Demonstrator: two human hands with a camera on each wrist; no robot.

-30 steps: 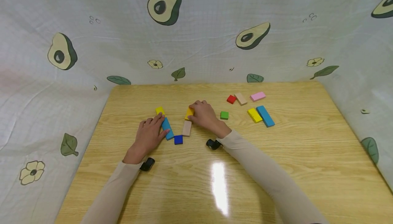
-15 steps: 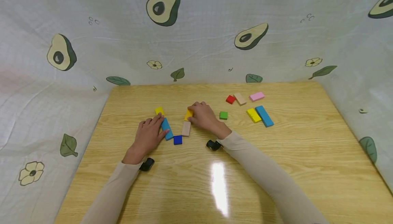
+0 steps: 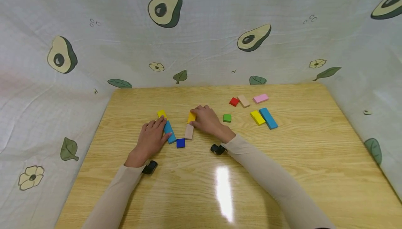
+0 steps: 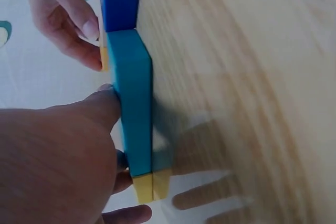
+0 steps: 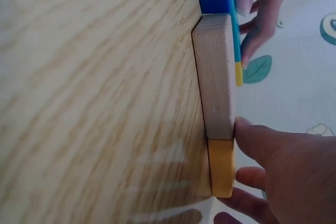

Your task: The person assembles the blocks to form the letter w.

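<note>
My left hand rests over a long light blue block, its fingers reaching the yellow block at that block's far end. The thumb touches the light blue block near its close end. With my right hand I pinch an orange block, index finger at its far end and thumb near its joint with a beige wooden block. A dark blue block lies between the near ends of the light blue and beige blocks. Together these blocks make a V-like outline flat on the table.
A green block lies right of my right hand. Further back are a red block, a tan block and a pink block. A yellow block and a blue block lie side by side. Patterned cloth surrounds the wooden table.
The head view has shifted slightly, so the scene sits a little further left. Both hands stay at the same blocks; the right thumb has slid slightly toward the beige block.
</note>
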